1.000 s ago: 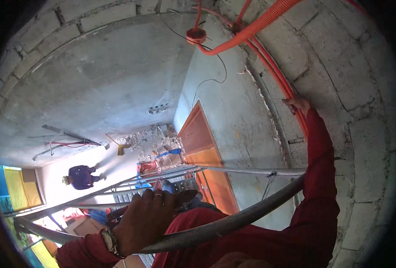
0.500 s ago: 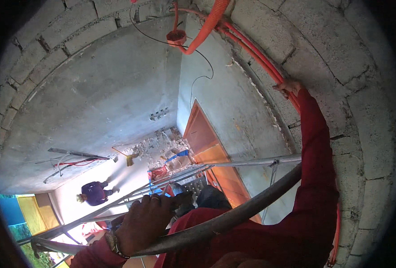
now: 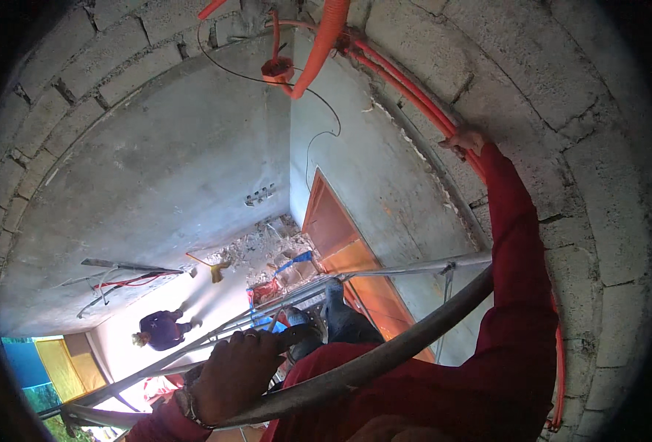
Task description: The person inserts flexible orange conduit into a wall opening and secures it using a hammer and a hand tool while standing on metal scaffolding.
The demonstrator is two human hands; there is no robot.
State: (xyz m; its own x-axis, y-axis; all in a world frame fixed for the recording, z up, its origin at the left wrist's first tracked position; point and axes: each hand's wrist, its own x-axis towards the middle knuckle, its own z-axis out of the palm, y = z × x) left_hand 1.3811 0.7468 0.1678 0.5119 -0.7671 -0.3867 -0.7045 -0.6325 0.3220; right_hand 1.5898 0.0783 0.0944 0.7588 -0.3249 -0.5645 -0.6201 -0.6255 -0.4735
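Up at the block wall on the right, my right arm is stretched out. My right hand (image 3: 470,141) is closed round a pair of orange conduit pipes (image 3: 407,85) running along the blocks. My left hand (image 3: 239,374), with a ring and a wristwatch, is low in front of me, just beside a grey metal scaffold rail (image 3: 385,357). Its fingers are curled round a dark, slim object (image 3: 296,337) that sticks out to the right; its kind I cannot make out.
A corrugated orange conduit (image 3: 328,44) and an orange junction box (image 3: 277,70) hang overhead with a loose black wire (image 3: 338,121). Scaffold bars cross below me. Far down, a person (image 3: 165,329) stands on the floor near a broom (image 3: 216,270) and rubble (image 3: 267,247). An orange door (image 3: 359,258) is nearby.
The view has shifted slightly, so wall and pipes sit a little further left. My right hand keeps its grip on the conduit pipes. The dark object in my left hand sits slightly lower.
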